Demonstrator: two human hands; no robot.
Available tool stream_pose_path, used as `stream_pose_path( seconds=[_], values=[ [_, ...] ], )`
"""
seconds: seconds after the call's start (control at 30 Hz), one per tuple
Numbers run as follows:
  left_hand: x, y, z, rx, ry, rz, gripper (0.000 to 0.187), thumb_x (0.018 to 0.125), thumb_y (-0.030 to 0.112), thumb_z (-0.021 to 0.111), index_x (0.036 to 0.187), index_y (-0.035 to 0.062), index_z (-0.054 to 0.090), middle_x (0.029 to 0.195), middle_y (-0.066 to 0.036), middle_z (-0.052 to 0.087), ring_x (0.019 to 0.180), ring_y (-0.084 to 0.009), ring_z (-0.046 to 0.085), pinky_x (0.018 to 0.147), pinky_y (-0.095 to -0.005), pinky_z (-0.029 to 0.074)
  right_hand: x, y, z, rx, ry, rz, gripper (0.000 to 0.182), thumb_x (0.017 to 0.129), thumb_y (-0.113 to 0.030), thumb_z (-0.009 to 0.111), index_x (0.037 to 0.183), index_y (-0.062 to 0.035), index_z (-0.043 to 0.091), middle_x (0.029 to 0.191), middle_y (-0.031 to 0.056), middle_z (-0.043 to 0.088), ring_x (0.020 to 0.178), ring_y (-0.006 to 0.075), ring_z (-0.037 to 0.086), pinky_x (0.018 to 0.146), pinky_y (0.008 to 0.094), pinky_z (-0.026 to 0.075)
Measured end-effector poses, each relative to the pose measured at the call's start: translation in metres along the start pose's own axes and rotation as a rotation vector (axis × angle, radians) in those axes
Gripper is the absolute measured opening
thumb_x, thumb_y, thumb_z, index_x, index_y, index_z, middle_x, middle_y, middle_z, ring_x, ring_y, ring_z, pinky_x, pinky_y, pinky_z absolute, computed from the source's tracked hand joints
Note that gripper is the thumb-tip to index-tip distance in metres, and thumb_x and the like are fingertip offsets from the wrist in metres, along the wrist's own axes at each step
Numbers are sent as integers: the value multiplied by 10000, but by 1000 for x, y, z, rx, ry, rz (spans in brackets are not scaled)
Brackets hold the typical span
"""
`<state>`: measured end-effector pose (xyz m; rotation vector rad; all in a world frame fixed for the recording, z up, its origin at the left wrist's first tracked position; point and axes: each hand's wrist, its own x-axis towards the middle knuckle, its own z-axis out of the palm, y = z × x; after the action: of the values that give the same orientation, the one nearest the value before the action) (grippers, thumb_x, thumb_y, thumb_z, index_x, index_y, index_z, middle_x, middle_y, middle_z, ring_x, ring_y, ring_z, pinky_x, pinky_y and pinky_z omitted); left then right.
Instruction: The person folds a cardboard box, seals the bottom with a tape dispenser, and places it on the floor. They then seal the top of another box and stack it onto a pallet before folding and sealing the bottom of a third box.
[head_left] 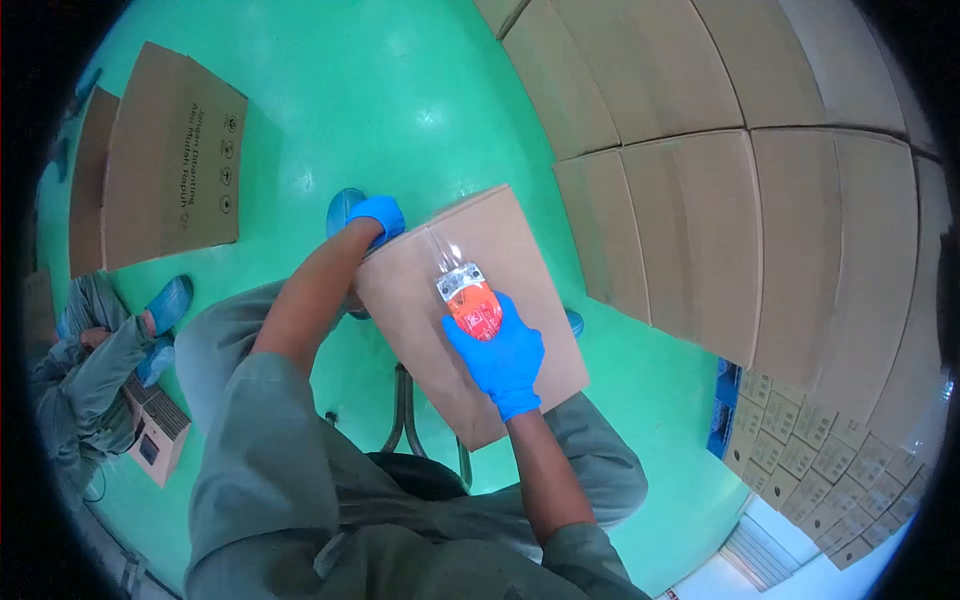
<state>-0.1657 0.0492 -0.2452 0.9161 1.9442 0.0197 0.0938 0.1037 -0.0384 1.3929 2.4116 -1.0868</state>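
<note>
A closed brown cardboard box (410, 330) rests tilted across my lap. My right hand (503, 358), in a blue glove, is wrapped round an orange and red tape dispenser (470, 305) that lies against the box's upper face. Clear tape (447, 252) runs from the dispenser's far end to the box's far edge. My left hand (380, 218), also gloved in blue, is at the box's far left corner, and its fingers are mostly hidden behind the edge.
Large cartons (690, 220) are stacked at the right, with smaller labelled boxes (830, 450) below them on a blue pallet (724, 408). An open carton (175, 160) stands at the upper left. Another person (90, 370) sits at the left beside a small box (158, 430).
</note>
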Motion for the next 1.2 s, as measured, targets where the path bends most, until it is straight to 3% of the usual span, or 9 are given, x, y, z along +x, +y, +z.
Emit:
stream_pose_path(
  seconds=[0.07,0.13,0.27,0.43,0.53,0.6,0.63,0.7,1.2],
  values=[
    [-18,18,-15,139,-63,-50,706,871,630,459,1202,26,617,1242,-205,586,1112,-294,590,961,-435,439,-7,5,1,8,1,-1,684,686,-583,714,1201,-163,553,856,129,693,748,327,676,659,423,537],
    [-22,24,-23,-596,-120,61,739,877,649,422,1220,20,604,1274,-210,561,1138,-272,568,991,-418,408,-8,1,1,-36,97,-39,761,693,-587,715,1293,-169,505,839,135,693,722,323,675,638,419,533],
    [-13,27,1,-1012,-274,15,757,888,644,407,1303,23,529,1294,-167,560,1135,-286,560,993,-404,404,-13,0,1,53,129,-49,723,726,-479,750,1312,-128,514,890,137,701,757,304,688,674,386,540],
    [-88,94,-45,-655,116,182,741,907,606,390,1357,21,452,1309,-227,524,1178,-363,526,1010,-415,390,-12,7,2,36,154,-140,640,829,-515,618,1359,-187,472,791,173,682,676,340,666,584,434,513],
    [-85,109,-23,-320,378,357,663,922,577,378,1218,26,596,1158,-256,601,1009,-385,613,887,-449,467,-9,14,5,70,139,-157,607,849,-513,592,1354,-195,479,811,189,680,704,360,663,611,451,513],
    [-104,133,-30,-200,528,27,632,919,552,371,907,11,698,918,-286,631,852,-428,621,773,-490,483,-7,15,2,102,101,-156,602,855,-516,581,1352,-192,481,836,199,679,730,371,661,640,460,514],
    [-103,134,-28,-197,525,31,632,919,552,371,907,11,698,918,-286,631,852,-428,621,773,-490,483,-5,14,-2,131,72,-163,596,861,-518,571,1351,-190,483,861,210,677,757,382,660,668,469,514],
    [-100,135,-25,-235,693,58,677,917,566,364,662,9,653,771,-256,632,751,-426,616,697,-508,480,-7,10,-8,113,64,-137,587,863,-517,569,1340,-182,496,883,220,673,787,391,656,695,472,513],
    [-85,143,-42,-105,840,59,544,894,513,461,725,36,662,824,-198,657,785,-371,630,710,-466,491,-150,173,-35,154,129,120,508,831,-396,676,1260,-141,587,956,228,669,878,331,679,738,403,536]
  ],
)
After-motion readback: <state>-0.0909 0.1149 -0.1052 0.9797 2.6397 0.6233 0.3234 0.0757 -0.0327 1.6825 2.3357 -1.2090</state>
